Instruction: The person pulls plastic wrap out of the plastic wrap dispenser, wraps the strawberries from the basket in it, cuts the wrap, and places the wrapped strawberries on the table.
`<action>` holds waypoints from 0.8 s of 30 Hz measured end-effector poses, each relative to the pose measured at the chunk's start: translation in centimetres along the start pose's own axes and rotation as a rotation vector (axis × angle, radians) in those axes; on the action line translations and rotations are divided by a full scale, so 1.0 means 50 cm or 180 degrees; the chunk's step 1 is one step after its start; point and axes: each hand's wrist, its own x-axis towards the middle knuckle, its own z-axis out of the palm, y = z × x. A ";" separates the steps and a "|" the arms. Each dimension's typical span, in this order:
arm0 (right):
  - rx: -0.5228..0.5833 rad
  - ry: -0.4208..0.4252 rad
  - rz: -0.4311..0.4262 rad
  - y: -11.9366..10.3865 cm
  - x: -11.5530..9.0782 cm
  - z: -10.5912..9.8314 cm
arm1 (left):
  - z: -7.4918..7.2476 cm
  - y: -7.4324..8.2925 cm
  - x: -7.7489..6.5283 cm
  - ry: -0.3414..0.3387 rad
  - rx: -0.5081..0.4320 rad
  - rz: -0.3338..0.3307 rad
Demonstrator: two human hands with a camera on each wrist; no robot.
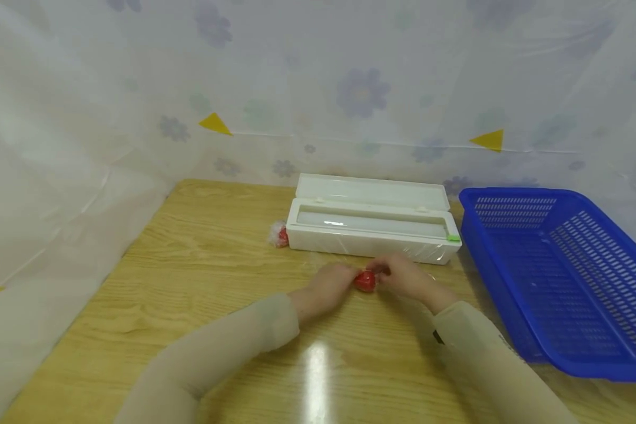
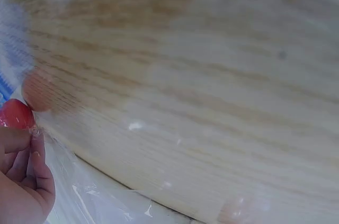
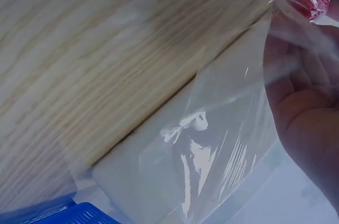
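Both hands meet over the table around a small round red object [image 1: 365, 281] wrapped in shiny cling film [image 3: 198, 155]. On its left side, my left hand [image 1: 325, 288] pinches the film between thumb and finger, close against the red object, as the left wrist view shows. My right hand [image 1: 403, 278] is at the other side with curled fingers, gathering film right beside the red object. A clear sheet of film trails from the hands toward a long white cling film dispenser box [image 1: 371, 235] just behind them, its lid raised.
A second wrapped red object [image 1: 281, 235] lies against the box's left end. To the right stands a blue plastic basket [image 1: 514, 294] with slotted walls. The wooden table [image 1: 201, 265] backs onto a flower-patterned sheet [image 1: 360, 129] with yellow triangles.
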 end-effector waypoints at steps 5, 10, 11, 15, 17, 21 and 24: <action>-0.0179 0.0073 0.0110 -0.004 -0.006 -0.002 | -0.003 0.003 0.005 -0.0050 0.0081 0.0044; -0.0664 0.0724 -0.0082 -0.041 -0.037 0.002 | -0.005 0.004 0.009 -0.0133 0.0031 -0.0052; -0.0805 0.0869 -0.0164 -0.053 -0.048 0.005 | -0.004 0.003 0.010 -0.0139 0.0013 -0.0071; -0.1343 0.1016 -0.0072 -0.085 -0.089 0.023 | -0.003 0.000 0.012 -0.0184 -0.0055 -0.0142; -0.1431 0.0879 0.0272 -0.082 -0.104 0.028 | -0.004 0.000 0.013 -0.0221 -0.0080 -0.0157; -0.1094 0.0582 0.0805 -0.043 -0.116 0.015 | -0.006 0.002 0.015 -0.0293 -0.0075 -0.0151; -0.0526 0.0463 0.0875 -0.013 -0.118 -0.008 | -0.005 0.004 0.016 -0.0311 -0.0049 -0.0149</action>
